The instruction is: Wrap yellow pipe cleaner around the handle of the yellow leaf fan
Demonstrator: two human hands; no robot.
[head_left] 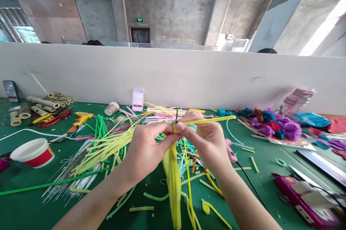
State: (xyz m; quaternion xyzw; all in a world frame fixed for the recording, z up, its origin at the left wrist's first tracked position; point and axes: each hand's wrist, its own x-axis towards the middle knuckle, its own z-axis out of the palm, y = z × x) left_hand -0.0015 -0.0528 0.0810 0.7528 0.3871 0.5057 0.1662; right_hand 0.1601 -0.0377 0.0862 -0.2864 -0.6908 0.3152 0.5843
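My left hand (144, 149) and my right hand (208, 140) meet above the green table (32, 208), both pinched on the top of a bundle of yellow pipe cleaners (174, 183). The bundle hangs down between my wrists. One yellow pipe cleaner (213, 119) sticks out to the right from my right fingers. A short dark wire tip (176, 115) stands up from the pinch point.
Loose yellow and green pipe cleaners (105, 143) and thin wires (67, 183) lie at left, beside a red-and-white cup (34, 153). Bamboo tubes (43, 104) and a yellow glue gun (81, 117) sit behind. Purple fluffy flowers (275, 123) and a pink device (305, 197) lie right.
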